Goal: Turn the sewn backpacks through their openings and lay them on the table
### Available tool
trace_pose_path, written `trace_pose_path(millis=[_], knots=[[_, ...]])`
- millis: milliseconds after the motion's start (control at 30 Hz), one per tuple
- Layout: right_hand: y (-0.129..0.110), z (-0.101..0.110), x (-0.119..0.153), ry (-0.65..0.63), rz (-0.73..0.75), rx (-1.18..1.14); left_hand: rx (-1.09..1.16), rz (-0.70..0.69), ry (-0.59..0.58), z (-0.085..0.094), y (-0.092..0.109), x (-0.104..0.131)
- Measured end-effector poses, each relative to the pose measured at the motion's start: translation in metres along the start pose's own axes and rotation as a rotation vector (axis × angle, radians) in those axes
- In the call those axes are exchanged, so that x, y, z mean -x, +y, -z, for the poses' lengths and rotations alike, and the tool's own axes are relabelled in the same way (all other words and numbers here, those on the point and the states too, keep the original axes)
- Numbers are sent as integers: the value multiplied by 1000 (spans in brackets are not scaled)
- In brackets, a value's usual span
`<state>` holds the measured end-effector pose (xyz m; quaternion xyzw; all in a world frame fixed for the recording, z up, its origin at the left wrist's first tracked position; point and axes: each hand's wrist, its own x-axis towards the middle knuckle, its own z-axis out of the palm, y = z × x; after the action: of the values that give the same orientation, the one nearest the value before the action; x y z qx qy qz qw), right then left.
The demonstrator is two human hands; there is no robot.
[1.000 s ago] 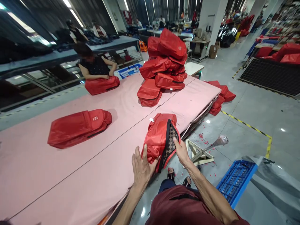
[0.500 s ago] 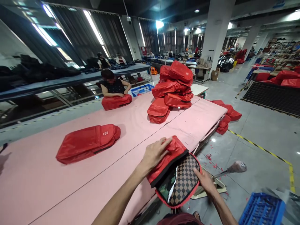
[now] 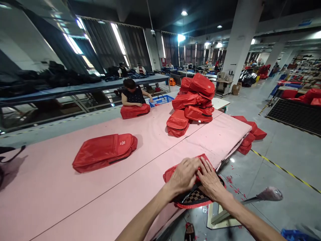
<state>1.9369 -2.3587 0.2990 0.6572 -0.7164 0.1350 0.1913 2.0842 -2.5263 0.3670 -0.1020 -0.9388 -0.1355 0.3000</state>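
Observation:
Along the near edge of the table, a red bag (image 3: 169, 172) lies with its zipped mouth partly open toward me. Brown checkered lining (image 3: 194, 196) and a dark inner edge show inside it. My left hand (image 3: 184, 174) is on the bag's upper side, fingers curled into the red fabric. Close beside it, my right hand (image 3: 210, 180) grips the same fabric, its fingertips almost meeting the left ones. Both hands cover much of the bag, so the exact pinch is hidden. Farther left, another red bag (image 3: 105, 151) lies flat and closed.
The pink-covered table (image 3: 105, 197) runs ahead, bearing a pile of red bags (image 3: 198, 88). A co-worker (image 3: 131, 95) across it handles a red bag (image 3: 135, 111) beside a blue basket (image 3: 162, 100). A plastic-wrapped lever (image 3: 269, 194) stands at the right; more red bags (image 3: 247, 142) lie beyond the edge.
My right hand has left the bag's open rim and moved up beside my left hand. The bag now lies flatter, with less lining showing. The view has turned left.

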Motion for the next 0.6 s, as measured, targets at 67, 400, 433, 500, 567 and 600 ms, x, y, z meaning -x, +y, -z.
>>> trace_pose_path(millis=[67,400,433,500,567,600], knots=[[-2,-5,-9,6,30,18,26,-77,44,-4,20,35],[22,-25,-93,47,90,75,-106,71,-229,-121,74,213],[25,-28,-105,33,28,86,-100,54,-228,-133,75,231],[27,-33,-125,4,-68,96,-39,106,-275,-148,70,264],[23,-36,-137,-4,-76,92,40,220,-310,-154,59,286],[18,-36,-139,5,-57,88,84,260,-335,-154,53,292]])
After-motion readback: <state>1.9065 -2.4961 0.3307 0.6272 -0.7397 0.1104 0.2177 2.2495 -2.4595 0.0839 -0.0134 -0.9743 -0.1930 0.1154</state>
